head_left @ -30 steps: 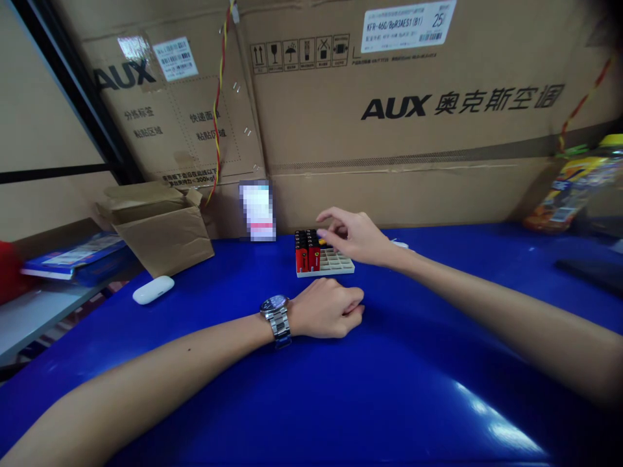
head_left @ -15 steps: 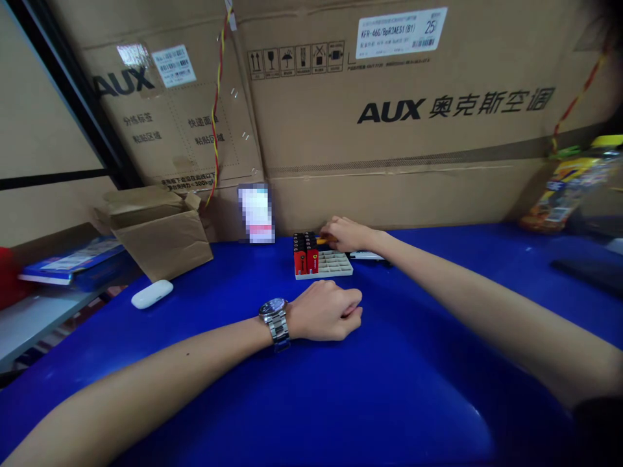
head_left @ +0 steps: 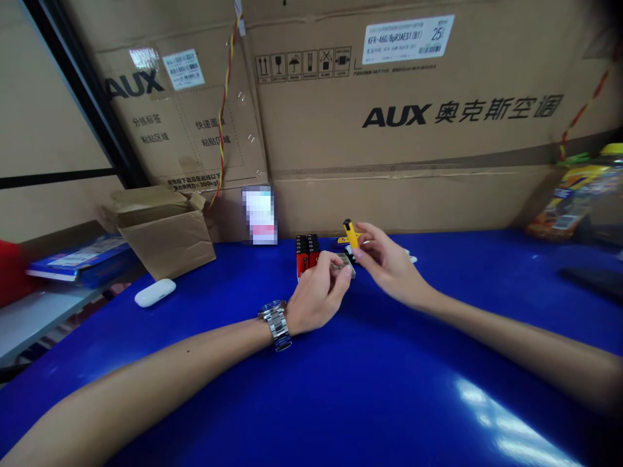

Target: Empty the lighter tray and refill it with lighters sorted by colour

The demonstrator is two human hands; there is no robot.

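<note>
My right hand pinches a yellow lighter with a black top, held upright above the right end of a white compartment tray. Red lighters with black tops stand in rows at the tray's left side. My left hand, with a metal watch on its wrist, is curled shut just in front of the tray and hides part of it. No object shows in its fingers; I cannot tell whether it touches the tray. Behind the tray lies another yellow item, partly covered.
Left on the blue table are a white earbud case, an open cardboard box and an upright lit phone, blurred out. Large cartons wall off the back. A yellow-capped bottle and a dark flat object are at right.
My right hand has come from behind the tray towards the right and nearer, lifting the yellow lighter upright. My left hand has risen from the table towards the tray's front.
</note>
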